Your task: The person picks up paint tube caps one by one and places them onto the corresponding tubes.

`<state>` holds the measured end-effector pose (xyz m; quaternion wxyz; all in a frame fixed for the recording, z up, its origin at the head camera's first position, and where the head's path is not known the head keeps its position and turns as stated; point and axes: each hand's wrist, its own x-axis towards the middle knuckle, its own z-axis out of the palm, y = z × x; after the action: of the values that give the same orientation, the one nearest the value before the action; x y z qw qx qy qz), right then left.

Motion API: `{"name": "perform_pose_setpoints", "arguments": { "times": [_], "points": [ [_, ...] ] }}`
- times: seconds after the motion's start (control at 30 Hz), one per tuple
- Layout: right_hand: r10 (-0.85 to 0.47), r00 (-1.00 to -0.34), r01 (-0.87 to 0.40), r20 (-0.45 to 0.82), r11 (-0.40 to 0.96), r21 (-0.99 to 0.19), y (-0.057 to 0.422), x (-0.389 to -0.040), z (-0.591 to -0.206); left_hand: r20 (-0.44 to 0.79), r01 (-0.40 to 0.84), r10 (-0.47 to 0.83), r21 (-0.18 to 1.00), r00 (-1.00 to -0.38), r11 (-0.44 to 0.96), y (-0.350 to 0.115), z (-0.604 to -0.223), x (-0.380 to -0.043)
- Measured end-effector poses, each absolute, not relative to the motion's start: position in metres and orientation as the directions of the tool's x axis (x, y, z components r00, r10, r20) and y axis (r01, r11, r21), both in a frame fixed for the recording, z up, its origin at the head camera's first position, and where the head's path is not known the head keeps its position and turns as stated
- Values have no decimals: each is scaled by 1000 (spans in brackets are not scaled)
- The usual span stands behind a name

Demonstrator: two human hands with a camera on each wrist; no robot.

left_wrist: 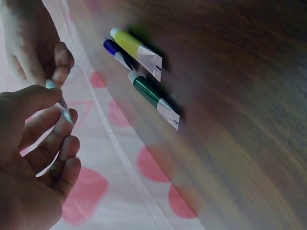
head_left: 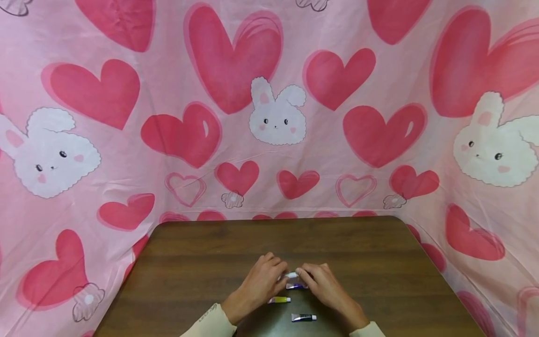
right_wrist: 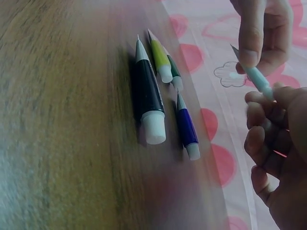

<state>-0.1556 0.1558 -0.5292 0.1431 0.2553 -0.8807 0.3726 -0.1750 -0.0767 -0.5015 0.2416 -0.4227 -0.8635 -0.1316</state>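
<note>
A small white paint tube (head_left: 292, 275) is held level between both hands, above the table. My left hand (head_left: 262, 280) pinches its flat, crimped end between thumb and fingers. At the cap end, my right hand (head_left: 325, 284) pinches with thumb and forefinger. The right wrist view shows the pale tube (right_wrist: 259, 80) spanning from one hand to the other, with the cap partly hidden by the right fingertips. Just below the hands lies a purple tube (head_left: 296, 286), and a yellow tube (head_left: 280, 300) is near the left wrist.
A black tube (head_left: 303, 318) lies nearest the person, white cap to the right. A green tube (left_wrist: 147, 92) rests beside the yellow one in the left wrist view. The brown wooden table (head_left: 202, 248) meets a pink heart-and-bunny cloth (head_left: 294, 154) at its back and sides.
</note>
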Motion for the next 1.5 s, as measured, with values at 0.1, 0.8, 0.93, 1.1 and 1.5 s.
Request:
{"name": "perform_pose_setpoints", "arguments": {
  "times": [0.1,0.8,0.93,1.1,1.5],
  "points": [
    [-327,-839,-542,435,566,-621,156,-156,-530,542,795,661,23,-519,606,-76,-501,-175],
    [-320,-886,-457,336,479,-750,162,-157,-530,477,775,659,81,-582,626,-76,-502,-172],
    [-329,-878,-472,346,484,-737,163,-157,-530,480,776,660,73,-578,627,-76,-502,-171],
    [-321,-894,-440,313,489,-753,163,-156,-530,475,778,660,87,-582,622,-77,-501,-170],
    [-290,-906,-421,308,554,-718,162,-157,-533,509,784,649,87,-565,615,-73,-505,-170]
  ]
}}
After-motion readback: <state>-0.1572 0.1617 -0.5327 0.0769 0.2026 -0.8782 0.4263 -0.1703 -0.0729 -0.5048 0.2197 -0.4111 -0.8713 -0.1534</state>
